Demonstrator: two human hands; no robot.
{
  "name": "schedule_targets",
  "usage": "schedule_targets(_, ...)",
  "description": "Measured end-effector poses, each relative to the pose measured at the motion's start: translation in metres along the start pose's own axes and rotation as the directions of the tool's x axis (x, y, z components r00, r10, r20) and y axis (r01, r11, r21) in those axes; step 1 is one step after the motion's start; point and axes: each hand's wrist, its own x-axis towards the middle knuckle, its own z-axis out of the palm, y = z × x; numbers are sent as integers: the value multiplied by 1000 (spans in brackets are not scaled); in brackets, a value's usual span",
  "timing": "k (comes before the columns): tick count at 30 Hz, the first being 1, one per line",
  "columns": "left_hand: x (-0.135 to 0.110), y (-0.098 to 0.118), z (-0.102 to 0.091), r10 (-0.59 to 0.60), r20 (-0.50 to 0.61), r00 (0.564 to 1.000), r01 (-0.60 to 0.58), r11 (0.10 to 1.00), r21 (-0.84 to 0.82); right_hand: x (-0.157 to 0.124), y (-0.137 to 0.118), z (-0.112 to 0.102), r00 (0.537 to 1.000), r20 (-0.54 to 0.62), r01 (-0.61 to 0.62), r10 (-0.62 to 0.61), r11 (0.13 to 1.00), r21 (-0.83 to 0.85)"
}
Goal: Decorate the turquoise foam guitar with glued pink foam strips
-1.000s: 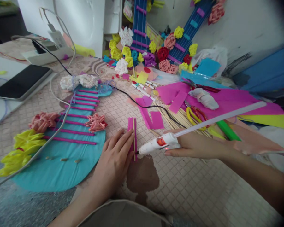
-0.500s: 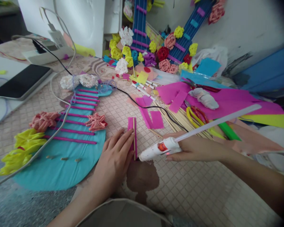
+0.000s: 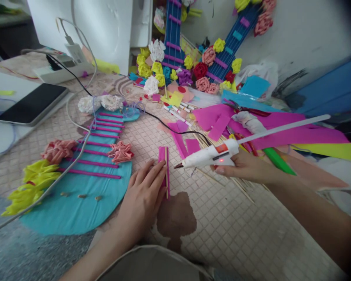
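Note:
My left hand (image 3: 144, 195) lies flat on the table, its stretched fingertips resting on a thin wooden stick (image 3: 166, 154) and the magenta paper strip (image 3: 162, 151) under it. In my right hand (image 3: 245, 168) is a white hot glue gun (image 3: 212, 153), its dark nozzle pointing left, a little right of the strip and apart from it. A long glue stick (image 3: 283, 128) juts out of the gun's back. Left of my left hand sits a turquoise guitar-shaped piece (image 3: 105, 195) with magenta sticks across it and crumpled paper flowers (image 3: 120, 151) at its edges.
A pale cable (image 3: 76, 158) crosses the turquoise piece. At left are a phone (image 3: 33, 103) and a power strip (image 3: 57, 72). Magenta paper (image 3: 298, 128), wooden sticks (image 3: 244, 189), a green tool (image 3: 279, 160) and pliers (image 3: 251, 110) lie at right. Decorated blue guitar shapes (image 3: 174, 35) stand behind.
My right hand has lifted the glue gun up and to the right, away from the strip's near end. My left hand stays on the stick and strip.

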Motion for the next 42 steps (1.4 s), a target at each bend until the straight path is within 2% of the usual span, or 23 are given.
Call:
schedule_targets(4, 1, 1, -1, 7, -4, 1000, -7, 1000, 17, 4, 6, -1, 988, -104, -107, 117, 989, 99)
schedule_targets(9, 1, 1, -1, 12, -5, 1000, -12, 1000, 19, 10, 5, 0, 976, -153, -126, 155, 975, 182)
schedule_targets(20, 0, -1, -2, -21, -83, 996, 8, 989, -145, 16, -2, 0, 945, -269, -97, 184, 947, 305)
schedule_targets(25, 1, 1, -2, -41, -132, 990, 22, 990, -141, 25, -5, 3, 929, -317, -69, 190, 932, 356)
schedule_targets(30, 3, 4, 0, -47, -113, 992, 36, 994, -102, 46, -12, 5, 884, -432, -2, 181, 924, 382)
schedule_targets(34, 4, 5, 1, -21, -72, 997, 17, 998, -53, 70, -18, 0, 838, -532, 82, 119, 938, 338)
schedule_targets(42, 5, 4, -1, 15, -52, 999, -15, 1000, -3, 124, -31, -3, 779, -627, 192, 3, 951, 243)
